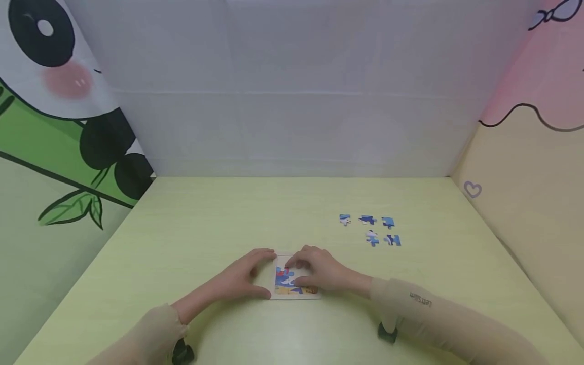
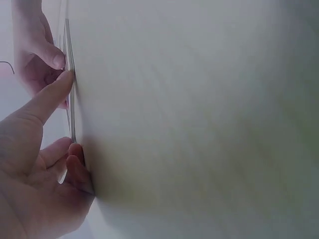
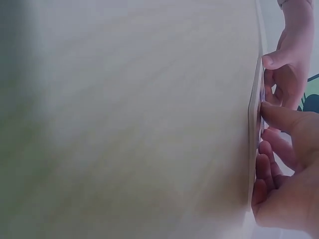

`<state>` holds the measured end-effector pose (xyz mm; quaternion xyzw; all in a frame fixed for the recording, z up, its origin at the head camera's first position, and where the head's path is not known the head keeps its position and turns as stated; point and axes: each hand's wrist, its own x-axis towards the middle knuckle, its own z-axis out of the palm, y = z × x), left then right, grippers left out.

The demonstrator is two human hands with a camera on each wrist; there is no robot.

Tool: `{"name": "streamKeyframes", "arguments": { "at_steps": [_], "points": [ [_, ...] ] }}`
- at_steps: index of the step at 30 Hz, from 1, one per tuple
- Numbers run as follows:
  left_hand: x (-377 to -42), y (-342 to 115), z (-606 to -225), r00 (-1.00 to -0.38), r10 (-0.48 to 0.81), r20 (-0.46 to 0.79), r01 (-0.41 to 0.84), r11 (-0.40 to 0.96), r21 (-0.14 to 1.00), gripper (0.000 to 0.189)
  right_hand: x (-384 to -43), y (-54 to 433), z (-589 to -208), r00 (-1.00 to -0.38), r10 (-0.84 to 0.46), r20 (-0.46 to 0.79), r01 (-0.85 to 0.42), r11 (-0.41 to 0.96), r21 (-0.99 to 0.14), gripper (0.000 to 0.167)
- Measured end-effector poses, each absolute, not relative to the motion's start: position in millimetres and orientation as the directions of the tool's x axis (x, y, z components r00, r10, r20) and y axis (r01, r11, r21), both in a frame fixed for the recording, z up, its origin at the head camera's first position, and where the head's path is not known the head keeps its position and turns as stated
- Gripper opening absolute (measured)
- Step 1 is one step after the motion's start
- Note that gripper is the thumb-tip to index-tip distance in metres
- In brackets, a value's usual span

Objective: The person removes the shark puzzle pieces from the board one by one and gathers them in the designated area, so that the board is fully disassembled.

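Your left hand (image 1: 236,279) is spread, thumb and fingertips touching the left corners of a flat, pale puzzle tray (image 1: 281,259). It lies before you on the table (image 1: 228,213), near edge facing you, too nearly square to tell its long axis; colourful interlocked pieces (image 1: 282,281) occupy its near part. Your right hand (image 1: 321,269) arches over them; I cannot tell whether it pinches one. Farther right lie five knobbed, blue-and-white loose pieces (image 1: 367,220).

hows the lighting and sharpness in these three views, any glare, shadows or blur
Head view: fairly even light, a pale sheen on the table, a soft shadow beside the left hand; left wrist view: hazy, a blurred shadow on the table near that hand; right wrist view: hazy too, darker at the left, the board seen nearly edge-on.
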<state>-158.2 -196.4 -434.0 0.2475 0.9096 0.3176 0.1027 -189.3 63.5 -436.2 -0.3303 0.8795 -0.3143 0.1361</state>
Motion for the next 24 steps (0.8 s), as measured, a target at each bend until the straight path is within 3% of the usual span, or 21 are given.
{"name": "streamKeyframes", "arguments": {
  "at_steps": [13,24],
  "points": [
    [-159,-198,-433,-0.851,0.524,-0.029,0.384,0.658,0.648,0.09,-187,58,-433,-0.751,-0.659,-0.031,-0.42,0.514,-0.748,0.033],
    [-157,-196,-428,-0.855,0.516,-0.047,0.37,0.673,0.641,0.09,-189,52,-429,-0.762,-0.648,0.001,-0.426,0.499,-0.755,0.022]
  ]
}}
